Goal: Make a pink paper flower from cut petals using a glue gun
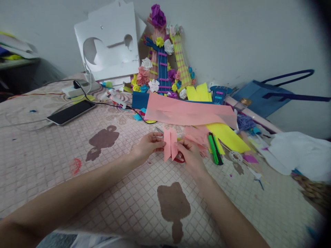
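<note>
A folded piece of pink paper (pixel 167 144), creased down its middle, is held up over the table between both hands. My left hand (pixel 148 147) pinches its left edge with thumb and fingers. On the opposite edge, my right hand (pixel 190 153) grips the paper between thumb and forefinger. Something red shows partly under the right fingers, perhaps a scissors handle; most of it is hidden. Just beyond the hands lie a large pink paper sheet (pixel 191 110) and several smaller pink pieces (pixel 198 139). A green utility knife (pixel 215 148) rests right of my right hand.
A phone (pixel 72 112), a power strip (pixel 77 89) and a glue gun (pixel 115 99) with cables lie at left. Paper-flower guitars (pixel 162 69) lean on the wall beside white foam board (pixel 111 44). Yellow paper (pixel 227 136) and a blue bag (pixel 263 98) are at right.
</note>
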A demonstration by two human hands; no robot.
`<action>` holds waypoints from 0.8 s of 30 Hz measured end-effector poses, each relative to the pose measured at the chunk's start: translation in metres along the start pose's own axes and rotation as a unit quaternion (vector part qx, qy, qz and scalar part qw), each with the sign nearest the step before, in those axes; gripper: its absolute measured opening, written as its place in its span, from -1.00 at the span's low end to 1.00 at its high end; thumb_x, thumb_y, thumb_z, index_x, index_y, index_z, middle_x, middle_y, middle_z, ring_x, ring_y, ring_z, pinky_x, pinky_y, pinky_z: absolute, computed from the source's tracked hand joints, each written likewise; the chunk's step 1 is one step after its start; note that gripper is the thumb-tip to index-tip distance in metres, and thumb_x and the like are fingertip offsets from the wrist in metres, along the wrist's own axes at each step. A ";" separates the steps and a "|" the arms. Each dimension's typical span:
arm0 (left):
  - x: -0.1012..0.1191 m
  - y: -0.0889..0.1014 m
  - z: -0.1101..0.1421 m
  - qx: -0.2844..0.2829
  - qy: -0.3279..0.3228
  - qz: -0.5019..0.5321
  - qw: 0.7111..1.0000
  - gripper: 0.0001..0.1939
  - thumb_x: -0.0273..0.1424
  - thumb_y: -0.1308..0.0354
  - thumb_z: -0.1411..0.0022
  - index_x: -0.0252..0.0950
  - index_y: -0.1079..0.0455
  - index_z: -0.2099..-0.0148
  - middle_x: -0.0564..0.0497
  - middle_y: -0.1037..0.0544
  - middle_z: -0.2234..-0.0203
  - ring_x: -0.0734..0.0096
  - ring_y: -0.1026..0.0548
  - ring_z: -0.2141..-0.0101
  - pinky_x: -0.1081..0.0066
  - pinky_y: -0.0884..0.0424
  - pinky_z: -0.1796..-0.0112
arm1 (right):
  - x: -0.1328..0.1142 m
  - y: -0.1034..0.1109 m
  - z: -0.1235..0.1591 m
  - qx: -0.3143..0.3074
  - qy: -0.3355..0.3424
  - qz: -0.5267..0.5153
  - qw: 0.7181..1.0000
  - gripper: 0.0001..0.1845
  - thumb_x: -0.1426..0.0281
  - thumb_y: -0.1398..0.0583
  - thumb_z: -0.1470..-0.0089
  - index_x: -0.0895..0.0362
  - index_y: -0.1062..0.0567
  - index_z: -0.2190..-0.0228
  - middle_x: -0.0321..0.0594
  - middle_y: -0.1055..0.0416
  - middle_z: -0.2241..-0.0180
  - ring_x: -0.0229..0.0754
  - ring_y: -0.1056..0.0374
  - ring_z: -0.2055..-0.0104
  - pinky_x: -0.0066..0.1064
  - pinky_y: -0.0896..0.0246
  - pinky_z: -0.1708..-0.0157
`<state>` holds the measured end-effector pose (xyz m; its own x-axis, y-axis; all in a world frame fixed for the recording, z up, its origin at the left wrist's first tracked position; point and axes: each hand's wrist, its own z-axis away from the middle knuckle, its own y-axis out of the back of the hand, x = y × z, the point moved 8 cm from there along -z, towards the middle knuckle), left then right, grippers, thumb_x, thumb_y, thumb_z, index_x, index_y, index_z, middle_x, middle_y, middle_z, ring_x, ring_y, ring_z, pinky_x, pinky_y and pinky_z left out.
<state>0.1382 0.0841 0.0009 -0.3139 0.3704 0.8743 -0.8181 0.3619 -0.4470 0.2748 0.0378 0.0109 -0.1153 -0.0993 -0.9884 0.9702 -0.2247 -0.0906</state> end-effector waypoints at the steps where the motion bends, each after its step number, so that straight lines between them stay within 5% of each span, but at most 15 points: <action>1: 0.000 -0.001 0.001 -0.003 0.003 -0.002 1.000 -0.62 -0.56 -0.29 0.04 -0.38 -0.29 0.14 0.01 -0.49 0.41 0.47 -0.49 0.41 0.38 -0.43 0.29 | 0.000 0.001 0.000 0.004 0.003 0.002 1.000 -0.67 0.20 -0.30 0.17 0.11 -0.30 0.64 -0.48 -0.10 0.75 -0.43 0.07 0.73 -0.51 0.21 0.72; 24: -0.004 -0.001 0.002 0.014 0.011 0.020 1.000 -0.86 -0.49 -0.29 0.00 -0.40 -0.40 0.36 0.02 -0.50 0.46 0.50 -0.47 0.45 0.41 -0.43 0.32 | -0.006 -0.008 0.004 -0.039 0.069 0.171 0.982 -0.74 0.21 -0.20 0.03 0.12 -0.36 0.57 -0.41 -0.20 0.66 -0.40 -0.03 0.67 -0.49 0.08 0.67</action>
<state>0.1395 0.0804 -0.0022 -0.3359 0.4030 0.8513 -0.8184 0.3225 -0.4756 0.2672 0.0367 0.0179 0.2455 -0.0222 -0.9692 0.9610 -0.1254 0.2463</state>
